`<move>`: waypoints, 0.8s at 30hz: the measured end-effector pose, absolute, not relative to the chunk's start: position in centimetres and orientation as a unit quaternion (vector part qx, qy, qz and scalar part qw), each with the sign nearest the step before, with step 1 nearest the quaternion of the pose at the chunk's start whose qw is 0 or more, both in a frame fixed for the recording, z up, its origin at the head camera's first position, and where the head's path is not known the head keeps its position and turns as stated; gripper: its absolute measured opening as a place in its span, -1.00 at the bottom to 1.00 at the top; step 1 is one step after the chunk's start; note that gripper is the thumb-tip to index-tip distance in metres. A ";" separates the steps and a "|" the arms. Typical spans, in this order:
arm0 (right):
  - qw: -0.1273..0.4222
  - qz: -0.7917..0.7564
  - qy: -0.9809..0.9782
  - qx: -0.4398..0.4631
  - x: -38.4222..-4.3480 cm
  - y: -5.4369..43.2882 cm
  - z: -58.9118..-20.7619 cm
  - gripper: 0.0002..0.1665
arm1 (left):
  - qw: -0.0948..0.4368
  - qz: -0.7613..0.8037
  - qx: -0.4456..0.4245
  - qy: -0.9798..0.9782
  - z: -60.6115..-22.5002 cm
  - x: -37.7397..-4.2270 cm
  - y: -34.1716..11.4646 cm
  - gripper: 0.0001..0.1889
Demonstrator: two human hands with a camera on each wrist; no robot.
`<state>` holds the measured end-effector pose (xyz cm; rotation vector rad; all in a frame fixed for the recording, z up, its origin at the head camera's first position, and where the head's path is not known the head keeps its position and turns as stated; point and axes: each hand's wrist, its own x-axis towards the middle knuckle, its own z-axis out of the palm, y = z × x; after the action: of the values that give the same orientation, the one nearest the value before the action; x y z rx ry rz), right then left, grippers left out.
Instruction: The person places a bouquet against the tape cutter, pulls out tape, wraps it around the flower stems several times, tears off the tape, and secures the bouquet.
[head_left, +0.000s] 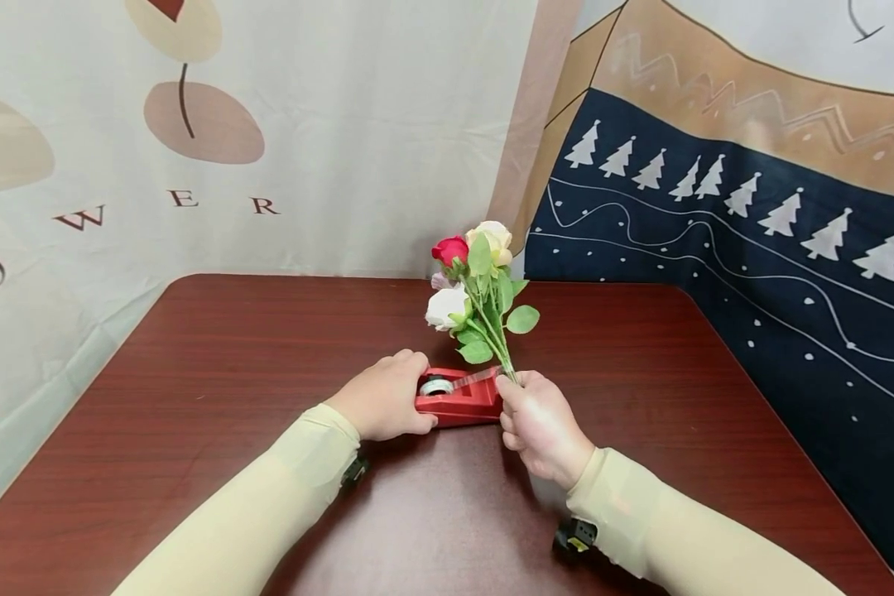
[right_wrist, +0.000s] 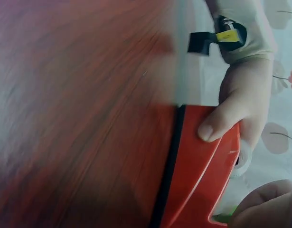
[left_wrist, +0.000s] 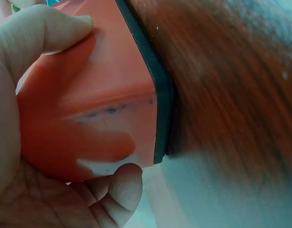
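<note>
Red tape dispenser (head_left: pixel 465 407) is on the bench (head_left: pixel 268 348), mid-bench in the head view; its black base (left_wrist: pixel 157 85) shows in the left wrist view. Clock positions as seen from the head camera.

White tape roll (head_left: pixel 437 386) sits in it toward 10. Clear tape strip (head_left: pixel 475 378) runs off the roll toward 2, up to the stems (head_left: pixel 496 338). Can't tell if it's stuck to them.

Left hand (head_left: pixel 386 399) at 9 of the dispenser: grip wrapped round that end, thumb on the near side, fingers on the far side.

Right hand (head_left: pixel 542 424) at 3–4: grip narrow, pinching the lower stems between thumb and fingers. Contact with the dispenser, can't tell.

Flower bunch stands up from the right hand, blooms at 12 of the dispenser. Within the bunch: cream bloom (head_left: pixel 494 240) at 12, red bloom (head_left: pixel 450 250) at 10–11, white bloom (head_left: pixel 445 309) at 8, round green leaf (head_left: pixel 522 319) at 4.

Pale sleeves (head_left: pixel 290 476) on both arms, a wrist camera (head_left: pixel 579 536) under each cuff.

Behind the bench: pale curtain (head_left: pixel 380 124) with letters at 11, navy curtain (head_left: pixel 641 217) with white trees at 2.
</note>
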<state>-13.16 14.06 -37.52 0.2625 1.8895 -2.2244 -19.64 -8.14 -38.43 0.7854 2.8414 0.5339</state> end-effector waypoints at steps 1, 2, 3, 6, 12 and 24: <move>0.096 -0.748 0.650 0.090 -13.2 14.1 -37.6 -0.81 | 0.072 0.179 0.262 0.946 -38.4 -19.6 -8.2 -0.54; 0.087 -0.742 0.658 0.093 -13.2 14.1 -37.6 -0.84 | 0.071 0.178 0.263 0.946 -38.4 -19.6 -8.2 -0.55; 0.078 -0.737 0.664 0.096 -13.1 14.0 -37.6 -0.84 | 0.071 0.178 0.263 0.946 -38.4 -19.6 -8.2 -0.55; 0.054 -0.726 0.677 0.108 -13.1 13.9 -37.7 -0.83 | 0.070 0.177 0.264 0.946 -38.4 -19.6 -8.2 -0.54; 0.051 -0.719 0.685 0.108 -13.0 13.9 -37.6 -0.76 | 0.069 0.177 0.264 0.946 -38.6 -19.7 -8.2 -0.53; 0.090 -0.764 0.625 0.130 -13.2 14.2 -37.8 -0.59 | 0.068 0.175 0.265 0.946 -38.6 -19.7 -8.2 -0.54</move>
<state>-13.19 14.23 -37.80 0.3865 1.8594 -2.2722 -19.72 -8.23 -38.57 0.7990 2.8480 0.5281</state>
